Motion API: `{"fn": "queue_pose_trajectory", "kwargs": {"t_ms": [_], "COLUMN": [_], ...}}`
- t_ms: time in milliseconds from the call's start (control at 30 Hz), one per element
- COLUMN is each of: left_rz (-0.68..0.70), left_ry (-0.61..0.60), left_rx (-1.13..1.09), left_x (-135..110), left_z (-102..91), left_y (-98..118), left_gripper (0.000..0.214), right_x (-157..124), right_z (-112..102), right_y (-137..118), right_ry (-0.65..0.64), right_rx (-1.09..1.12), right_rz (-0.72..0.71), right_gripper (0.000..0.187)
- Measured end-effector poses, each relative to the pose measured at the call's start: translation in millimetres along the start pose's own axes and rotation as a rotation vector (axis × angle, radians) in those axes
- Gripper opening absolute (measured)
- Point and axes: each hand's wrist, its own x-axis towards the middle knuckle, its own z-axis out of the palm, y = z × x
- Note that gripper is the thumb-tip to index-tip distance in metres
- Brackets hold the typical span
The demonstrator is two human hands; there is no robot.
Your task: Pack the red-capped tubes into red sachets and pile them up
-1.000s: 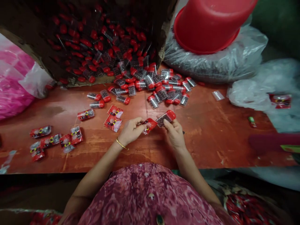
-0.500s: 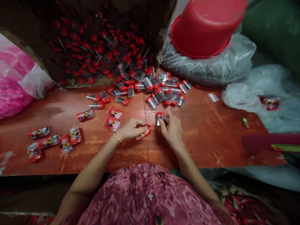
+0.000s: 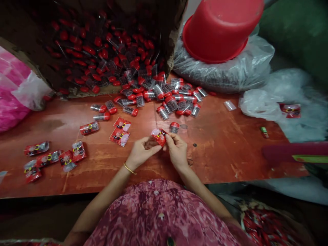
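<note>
My left hand (image 3: 141,151) pinches a red printed wrapper (image 3: 159,136) with a pale oval window. The fingers of my right hand (image 3: 177,150) grip the same wrapper by its right side, so both hands meet on it above the table. Just beyond the right fingers, a small clear container with a red cap (image 3: 174,127) stands on the table, touched by neither hand. To the left of the hands lie flat red wrappers (image 3: 120,136) in two small overlapping piles. Whether anything is inside the held wrapper, I cannot tell.
A cardboard box (image 3: 169,61) spills red-capped containers (image 3: 171,103) onto the red table (image 3: 153,172). Several wrapped containers (image 3: 48,158) lie at the left. A red tub (image 3: 217,34) rests upside down on a plastic sack (image 3: 220,77); a plastic bag (image 3: 258,104) lies at the right.
My right hand has let go of the red-capped container, leaving it on the table, and has moved nearer to take hold of the wrapper. My left hand has turned the wrapper upward.
</note>
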Motion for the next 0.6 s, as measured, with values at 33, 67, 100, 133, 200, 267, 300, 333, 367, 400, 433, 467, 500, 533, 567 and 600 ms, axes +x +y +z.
{"fn": "queue_pose_trajectory", "kwargs": {"t_ms": [33,67,100,133,200,267,300,333,367,400,433,467,500,533,567,600], "left_rz": [0.017,0.038,0.053,0.057,0.034,-0.016,-0.044,-0.074,-0.103,-0.13,-0.153,-0.173,-0.189,-0.203,-0.217,-0.232], "left_ry": [0.081,0.159,0.215,0.246,0.262,0.279,0.294,0.306,0.314,0.312,0.304,0.29,0.276,0.264,0.255,0.251], "left_rx": [-0.039,-0.075,-0.109,-0.14,-0.2,-0.269,-0.306,-0.339,-0.367,-0.392,-0.414,-0.435,-0.451,-0.463,-0.469,-0.47], "left_x": [-0.5,-0.5,0.1,1.0,3.1,4.7,5.1,5.3,5.4,5.3,5.1,4.8,4.6,4.5,4.4,4.4], "left_z": [3.6,6.6,8.8,9.9,9.0,5.5,3.4,1.3,-0.6,-2.2,-3.7,-4.8,-5.8,-6.5,-7.0,-7.3], "left_y": [-4.0,-7.0,-8.6,-8.9,-6.1,-0.7,2.2,4.9,7.1,8.8,10.0,10.6,10.7,10.6,10.1,9.5], "left_gripper": [0.032,0.03,0.03,0.031,0.034,0.037,0.039,0.04,0.042,0.042,0.042,0.04,0.039,0.037,0.035,0.034], "right_x": [-1.3,-2.4,-2.8,-1.7,7.3,26.6,39.3,52.9,66.2,78.2,88.1,95.3,99.8,101.8,101.6,99.9], "right_z": [3.3,5.6,6.4,5.2,-4.2,-21.8,-32.4,-43.0,-52.9,-61.3,-67.9,-72.6,-75.7,-77.6,-78.7,-79.7], "right_y": [2.1,4.0,5.4,6.1,3.9,-3.0,-7.6,-12.6,-17.4,-21.8,-25.5,-28.4,-30.4,-31.5,-31.8,-31.2], "right_ry": [-0.012,-0.034,-0.062,-0.094,-0.14,-0.169,-0.212,-0.284,-0.392,-0.524,-0.632,-0.719,-0.781,-0.817,-0.835,-0.838], "right_rx": [0.001,-0.011,-0.038,-0.086,-0.247,-0.488,-0.64,-0.774,-0.887,-0.983,-1.072,-1.151,-1.218,-1.272,-1.308,-1.328], "right_rz": [0.007,0.01,0.002,-0.025,-0.157,-0.375,-0.494,-0.598,-0.674,-0.725,-0.751,-0.764,-0.769,-0.769,-0.762,-0.743], "right_gripper": [0.022,0.022,0.023,0.023,0.023,0.023,0.024,0.03,0.039,0.048,0.052,0.054,0.052,0.047,0.041,0.035]}}
